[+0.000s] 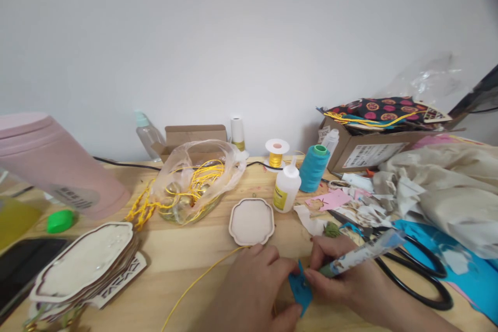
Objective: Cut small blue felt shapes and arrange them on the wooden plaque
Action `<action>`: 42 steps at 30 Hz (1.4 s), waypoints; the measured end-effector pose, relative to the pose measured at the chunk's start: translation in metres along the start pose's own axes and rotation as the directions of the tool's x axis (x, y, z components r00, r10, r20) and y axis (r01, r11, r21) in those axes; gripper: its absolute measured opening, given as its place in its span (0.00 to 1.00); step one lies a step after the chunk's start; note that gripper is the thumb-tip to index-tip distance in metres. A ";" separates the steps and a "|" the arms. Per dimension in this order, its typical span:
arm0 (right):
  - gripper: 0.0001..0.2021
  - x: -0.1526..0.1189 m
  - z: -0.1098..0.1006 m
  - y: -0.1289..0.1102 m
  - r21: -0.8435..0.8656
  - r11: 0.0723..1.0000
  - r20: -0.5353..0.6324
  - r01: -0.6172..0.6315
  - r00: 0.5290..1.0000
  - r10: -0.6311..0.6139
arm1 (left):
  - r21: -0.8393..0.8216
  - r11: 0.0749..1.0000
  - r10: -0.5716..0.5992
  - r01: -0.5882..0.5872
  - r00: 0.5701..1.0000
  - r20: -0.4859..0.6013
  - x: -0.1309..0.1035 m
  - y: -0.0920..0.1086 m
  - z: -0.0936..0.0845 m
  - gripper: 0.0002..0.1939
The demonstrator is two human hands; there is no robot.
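Observation:
My left hand [254,290] pinches a small piece of blue felt [299,290] close above the wooden table. My right hand [346,280] is closed around a pen [360,258] with a patterned barrel, which points up to the right. The right thumb and fingertips sit at the felt's edge; the pen's tip is hidden behind them. A yellow cord [194,281] runs along the table and under my left hand. Just beyond the hands lies a pale, scallop-edged wooden plaque [251,221]. Black-handled scissors [418,285] lie beside my right wrist.
At left stand a pink tumbler [73,171] and a stack of wooden plaques [83,264]. Behind are a plastic bag with yellow cord [198,181], a glue bottle [287,189] and a blue thread cone [313,168]. Paper scraps, blue felt and a cardboard box [365,150] occupy the right.

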State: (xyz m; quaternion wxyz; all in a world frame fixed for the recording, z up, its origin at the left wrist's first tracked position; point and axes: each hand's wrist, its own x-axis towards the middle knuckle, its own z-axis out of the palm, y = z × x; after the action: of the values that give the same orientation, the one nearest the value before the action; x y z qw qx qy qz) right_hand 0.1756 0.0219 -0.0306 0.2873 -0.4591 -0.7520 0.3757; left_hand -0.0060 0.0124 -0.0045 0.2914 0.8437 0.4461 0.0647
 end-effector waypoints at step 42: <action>0.12 0.001 0.001 -0.003 0.031 0.999 -0.034 -0.029 0.999 0.030 | -0.011 1.000 -0.008 0.009 1.000 0.005 -0.002 0.000 -0.001 0.14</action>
State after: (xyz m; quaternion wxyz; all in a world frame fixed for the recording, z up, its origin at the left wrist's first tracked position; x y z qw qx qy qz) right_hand 0.1726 0.0217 -0.0286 0.3014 -0.4723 -0.7343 0.3833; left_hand -0.0078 0.0110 -0.0034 0.2974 0.8404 0.4487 0.0639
